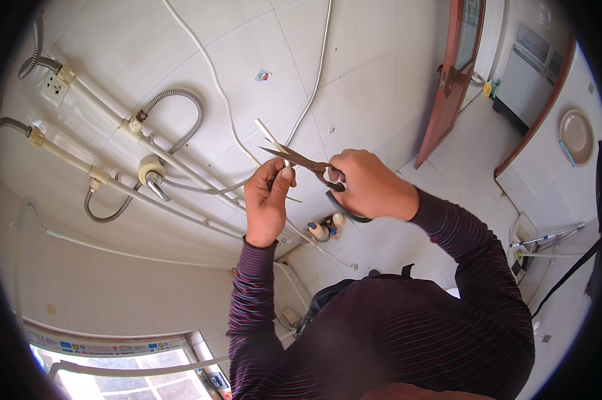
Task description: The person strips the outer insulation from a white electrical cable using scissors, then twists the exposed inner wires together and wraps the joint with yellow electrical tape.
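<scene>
Left hand (266, 208) pinches a white cable (270, 136); right hand (374, 187) clasps scissors (320, 166). Cable looks light, fairly stiff; grip near the blades (296, 158).

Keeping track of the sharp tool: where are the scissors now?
In the head view, the scissors are just above centre, held in the right hand, pointing left beside the left hand.

The person (408, 313) wears a dark plum, long-sleeved top (454, 333) with thin reddish and bluish stripes, wrinkled sleeves (253, 293) and close-fitting cuffs (258, 253).
</scene>
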The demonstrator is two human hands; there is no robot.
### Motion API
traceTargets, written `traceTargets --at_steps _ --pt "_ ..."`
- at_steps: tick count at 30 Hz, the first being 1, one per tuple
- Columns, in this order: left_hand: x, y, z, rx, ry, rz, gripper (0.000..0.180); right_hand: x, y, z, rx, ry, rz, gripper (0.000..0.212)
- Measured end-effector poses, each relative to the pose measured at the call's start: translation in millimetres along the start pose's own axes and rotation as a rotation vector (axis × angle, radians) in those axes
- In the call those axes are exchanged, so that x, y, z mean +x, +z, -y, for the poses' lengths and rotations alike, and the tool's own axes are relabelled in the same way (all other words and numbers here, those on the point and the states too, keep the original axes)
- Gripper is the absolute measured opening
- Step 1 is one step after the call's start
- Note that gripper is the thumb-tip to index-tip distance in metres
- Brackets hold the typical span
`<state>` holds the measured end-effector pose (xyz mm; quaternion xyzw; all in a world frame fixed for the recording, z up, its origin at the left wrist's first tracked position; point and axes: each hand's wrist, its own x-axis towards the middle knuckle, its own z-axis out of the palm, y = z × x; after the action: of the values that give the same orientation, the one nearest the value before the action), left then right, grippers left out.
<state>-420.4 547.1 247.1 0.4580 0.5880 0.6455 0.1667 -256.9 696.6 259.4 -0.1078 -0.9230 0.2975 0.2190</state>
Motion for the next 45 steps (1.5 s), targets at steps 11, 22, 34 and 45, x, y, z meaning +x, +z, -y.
traceTargets --at_steps 11,22,34,45 --pt "-7 -1 -7 -0.092 -0.093 0.013 0.019 6 -31 -9 0.35 0.193 0.447 0.016" --pt "-14 29 8 -0.334 -0.032 -0.156 0.013 -16 17 19 -0.2 0.071 -0.177 0.044" --pt "-18 36 10 -0.273 -0.05 -0.186 0.015 -16 24 15 -0.168 0.111 -0.124 0.045" --pt "-12 23 11 -0.195 -0.043 -0.091 0.01 -21 19 2 -0.03 0.06 -0.132 0.027"
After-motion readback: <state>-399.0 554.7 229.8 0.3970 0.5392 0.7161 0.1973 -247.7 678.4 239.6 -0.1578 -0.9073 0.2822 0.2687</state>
